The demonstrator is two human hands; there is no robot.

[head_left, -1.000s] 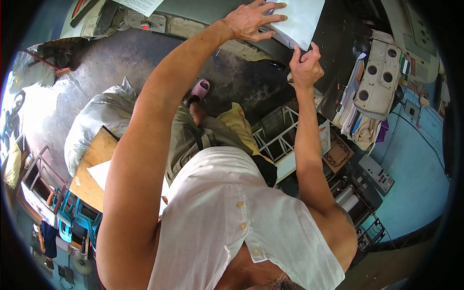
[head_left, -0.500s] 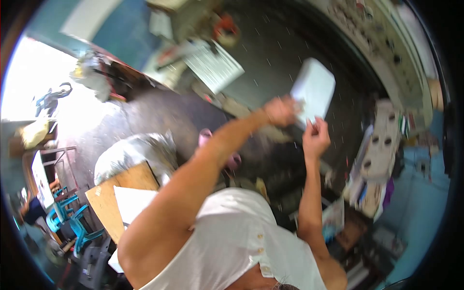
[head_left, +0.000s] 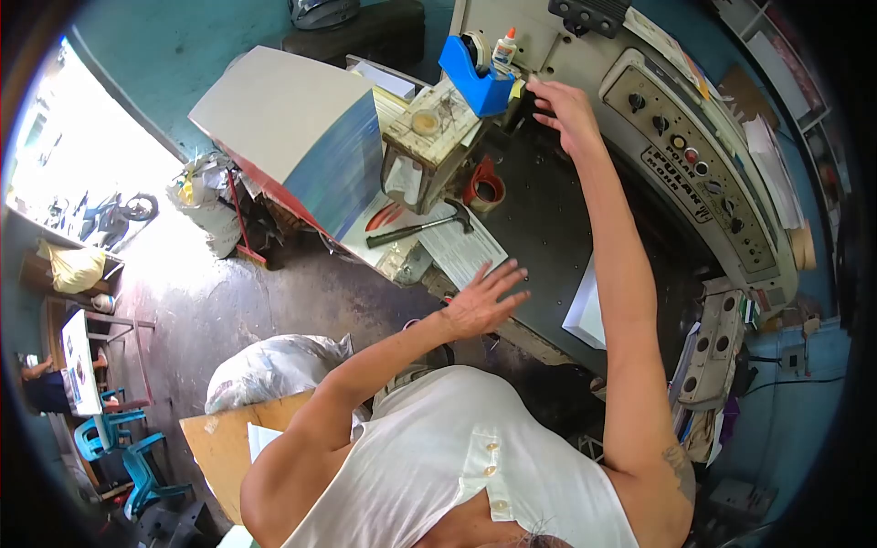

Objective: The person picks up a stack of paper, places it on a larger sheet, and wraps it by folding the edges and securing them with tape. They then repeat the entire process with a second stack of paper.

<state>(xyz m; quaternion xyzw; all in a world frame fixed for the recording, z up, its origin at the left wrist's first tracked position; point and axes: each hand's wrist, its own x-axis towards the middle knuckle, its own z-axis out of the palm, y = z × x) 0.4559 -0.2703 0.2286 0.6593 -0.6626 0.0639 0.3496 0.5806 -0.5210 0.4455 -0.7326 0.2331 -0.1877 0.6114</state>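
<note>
My left hand (head_left: 489, 300) is open, palm down with fingers spread, over the near edge of the dark machine table (head_left: 539, 247). Its fingertips come close to a printed sheet (head_left: 464, 251) on which a hammer (head_left: 422, 226) lies. Farther out, my right hand (head_left: 568, 111) reaches forward with fingers apart, beside a blue tape dispenser (head_left: 477, 78). A white glue bottle (head_left: 505, 47) with an orange tip stands just behind the dispenser. Partly covered by my right forearm, a white stack of paper (head_left: 587, 315) lies on the table.
A roll of red-brown tape (head_left: 484, 189) sits beyond the hammer. Tall stacked sheets (head_left: 283, 110) stand at the left. The machine's control panel (head_left: 685, 155) curves along the right. Below left are a plastic sack (head_left: 274, 373) and a wooden board (head_left: 215, 447). Blue chairs (head_left: 142, 475) stand farther off.
Both hands have left the white paper, which now lies on the table. My right hand has moved forward to the dispenser; my left has drawn back and opened. The view has shifted.
</note>
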